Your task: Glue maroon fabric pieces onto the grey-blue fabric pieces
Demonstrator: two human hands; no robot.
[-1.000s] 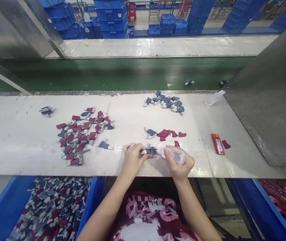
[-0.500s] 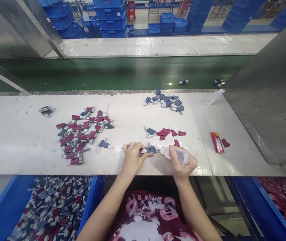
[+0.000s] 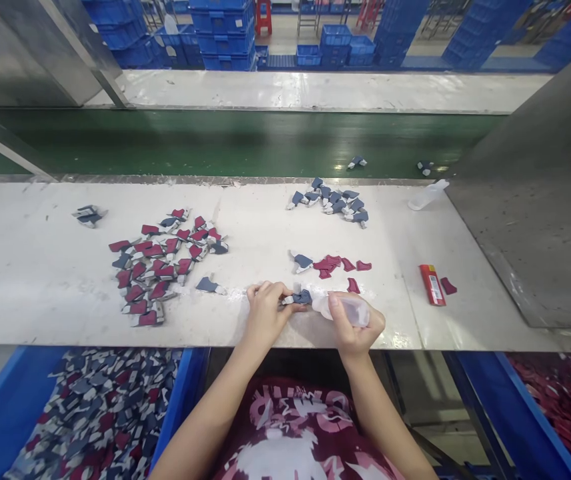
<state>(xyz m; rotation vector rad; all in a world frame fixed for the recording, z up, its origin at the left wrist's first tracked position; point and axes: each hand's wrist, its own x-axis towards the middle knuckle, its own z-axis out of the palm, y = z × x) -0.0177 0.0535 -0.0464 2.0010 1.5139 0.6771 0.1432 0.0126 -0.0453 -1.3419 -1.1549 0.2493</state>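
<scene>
Between the thumb and fingers of my left hand (image 3: 267, 308) is a small blue-grey plastic part (image 3: 301, 297) with a pale end, held low over the white table. My right hand (image 3: 358, 327) is closed round a translucent squeeze bottle (image 3: 349, 310), whose nozzle points left at the part. Whether the tip touches the part I cannot tell. Just beyond my hands lie several flat dark-red pieces (image 3: 333, 262), a loose red piece (image 3: 353, 285) and another blue-grey part (image 3: 302, 261). One more blue-grey part (image 3: 208, 285) rests left of my left hand.
A heap of red-topped parts (image 3: 160, 270) lies on the left, a blue-grey cluster (image 3: 335, 200) farther back. At right are a red lighter (image 3: 432, 285) and another bottle (image 3: 428, 195). Behind runs a green conveyor belt (image 3: 245, 143); a metal panel (image 3: 540, 193) rises at right.
My right hand and the bottle have moved slightly left, closer to the held part. On the green belt, the two parts have shifted left. My left hand keeps its hold.
</scene>
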